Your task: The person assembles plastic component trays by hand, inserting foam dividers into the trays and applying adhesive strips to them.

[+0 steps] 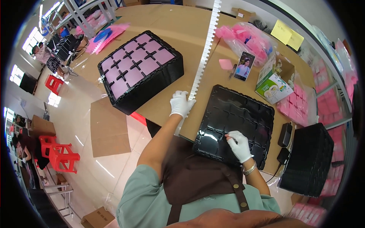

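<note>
1. Standing on the left part of the brown table (pixel 167 19), a stack of black trays (pixel 156 86) shows pink pieces (pixel 130 53) around the black crosses of its top layer. Risk: its near corner lies at the table edge, so a sideways knock could push it off.

2. The gloved left hand (pixel 181 103) is at the lower end of the white serrated strip (pixel 203 49), fingers bent over it. Whether they grip it or merely rest there cannot be told. Risk: uneven pressure could slide the strip out of line; its teeth could snag the glove.

3. The black tray (pixel 243 104) lies to the right of the strip, in front of the person, its near edge appearing to overhang the table. Risk: a downward push on that edge could tilt or flex the tray.

4. The gloved right hand (pixel 239 146) is over the near part of the tray, thumb and fingers drawn together. Whether a small item is pinched between them cannot be told. Risk: a loose pinch could drop such an item.

5. Beyond the tray are a phone (pixel 244 66) and an open carton (pixel 272 89). Risk: pushing the tray away could strike either one.

6. At far right is a second stack of black trays (pixel 306 161), near a black adapter (pixel 283 155). Risk: a sleeve could catch its cable.
</note>
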Tool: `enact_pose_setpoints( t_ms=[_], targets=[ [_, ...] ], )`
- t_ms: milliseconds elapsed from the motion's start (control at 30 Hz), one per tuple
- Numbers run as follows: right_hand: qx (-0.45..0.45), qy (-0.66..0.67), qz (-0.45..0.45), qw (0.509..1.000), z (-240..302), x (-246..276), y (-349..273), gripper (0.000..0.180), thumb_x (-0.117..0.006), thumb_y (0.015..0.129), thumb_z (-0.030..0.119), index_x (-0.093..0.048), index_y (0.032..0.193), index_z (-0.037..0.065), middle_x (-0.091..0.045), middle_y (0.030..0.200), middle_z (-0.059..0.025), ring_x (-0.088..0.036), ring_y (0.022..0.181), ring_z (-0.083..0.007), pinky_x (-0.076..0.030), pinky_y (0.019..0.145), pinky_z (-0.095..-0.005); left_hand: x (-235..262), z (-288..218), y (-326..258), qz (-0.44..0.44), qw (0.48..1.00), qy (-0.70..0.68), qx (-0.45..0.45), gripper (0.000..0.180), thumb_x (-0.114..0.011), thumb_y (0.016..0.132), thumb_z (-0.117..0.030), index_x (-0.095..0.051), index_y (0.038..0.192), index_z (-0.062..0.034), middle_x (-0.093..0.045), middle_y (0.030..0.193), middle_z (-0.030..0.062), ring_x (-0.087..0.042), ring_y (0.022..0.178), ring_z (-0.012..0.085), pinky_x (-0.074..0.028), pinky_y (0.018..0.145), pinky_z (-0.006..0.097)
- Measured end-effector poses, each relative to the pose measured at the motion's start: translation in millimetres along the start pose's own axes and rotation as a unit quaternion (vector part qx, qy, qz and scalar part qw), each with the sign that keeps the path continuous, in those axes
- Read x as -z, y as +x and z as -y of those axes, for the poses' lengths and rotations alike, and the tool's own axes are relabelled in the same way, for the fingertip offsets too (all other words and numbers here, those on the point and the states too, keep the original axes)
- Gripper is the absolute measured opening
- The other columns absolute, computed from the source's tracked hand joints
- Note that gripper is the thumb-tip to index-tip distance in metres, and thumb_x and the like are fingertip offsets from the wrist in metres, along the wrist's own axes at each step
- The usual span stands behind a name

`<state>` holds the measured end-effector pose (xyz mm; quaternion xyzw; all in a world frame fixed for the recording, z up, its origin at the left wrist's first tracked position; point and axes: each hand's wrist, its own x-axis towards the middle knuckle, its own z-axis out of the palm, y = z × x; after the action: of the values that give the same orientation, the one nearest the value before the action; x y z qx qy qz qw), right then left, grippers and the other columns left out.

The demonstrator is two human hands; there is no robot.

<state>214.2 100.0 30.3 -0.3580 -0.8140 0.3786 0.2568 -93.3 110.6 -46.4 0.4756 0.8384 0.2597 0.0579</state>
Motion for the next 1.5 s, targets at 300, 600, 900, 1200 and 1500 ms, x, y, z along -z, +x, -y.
enact_pose_setpoints(
  t_ms=[300, 600, 900, 1200, 1500],
  targets=[
    [-0.104, 0.197, 0.042, 0.974, 7, -34, 39, 0.015, -0.063, 0.084, 0.010, -0.068, 0.095, 0.001, -0.064, 0.090, -0.0088, -0.063, 0.081, -0.0162, -0.048, 0.073, -0.0274, 58, -49, -29, 0.205, 0.752, -0.572, 0.254, 0.029, -0.073, 0.081, -0.020, -0.054, 0.100, -0.0088, -0.055, 0.079, -0.0015, -0.052, 0.062, 0.0072, -0.045, 0.056, 0.021],
    [-0.123, 0.394, 0.037, 0.910, 42, -88, 61, 0.015, -0.066, 0.085, 0.012, -0.063, 0.094, 0.001, -0.061, 0.096, -0.0033, -0.057, 0.087, -0.0118, -0.044, 0.080, -0.0247, 66, -79, -54, -0.093, 0.696, -0.680, 0.209, 0.027, -0.066, 0.087, -0.014, -0.052, 0.108, -0.0027, -0.055, 0.079, -0.0012, -0.050, 0.062, 0.0044, -0.042, 0.053, 0.019],
    [0.058, 0.044, -0.085, 0.994, -10, -39, 130, 0.005, -0.065, 0.076, 0.007, -0.065, 0.079, 0.004, -0.060, 0.085, -0.0116, -0.061, 0.083, -0.0294, -0.048, 0.076, -0.0349, 60, -44, -57, -0.073, 0.604, -0.748, 0.264, 0.026, -0.064, 0.090, -0.019, -0.053, 0.110, -0.0067, -0.051, 0.073, -0.0030, -0.048, 0.059, 0.0048, -0.042, 0.050, 0.019],
    [-0.034, -0.239, -0.068, 0.968, -24, -23, 167, 0.027, -0.077, 0.066, 0.019, -0.064, 0.087, 0.007, -0.058, 0.094, -0.0144, -0.059, 0.096, -0.0324, -0.049, 0.081, -0.0402, 61, -64, -67, -0.068, 0.642, -0.714, 0.273, 0.030, -0.062, 0.090, -0.020, -0.049, 0.114, -0.0062, -0.050, 0.074, -0.0030, -0.045, 0.057, 0.0029, -0.041, 0.047, 0.018],
    [-0.108, 0.296, 0.080, 0.946, 27, -68, 82, 0.012, -0.070, 0.080, 0.009, -0.066, 0.084, -0.001, -0.060, 0.087, -0.0031, -0.056, 0.080, -0.0101, -0.046, 0.072, -0.0232, 44, -90, -72, -0.094, 0.585, -0.791, 0.152, 0.036, -0.060, 0.092, -0.019, -0.047, 0.121, -0.0018, -0.058, 0.099, 0.0047, -0.054, 0.084, 0.0089, -0.046, 0.075, 0.023]
  ],
)
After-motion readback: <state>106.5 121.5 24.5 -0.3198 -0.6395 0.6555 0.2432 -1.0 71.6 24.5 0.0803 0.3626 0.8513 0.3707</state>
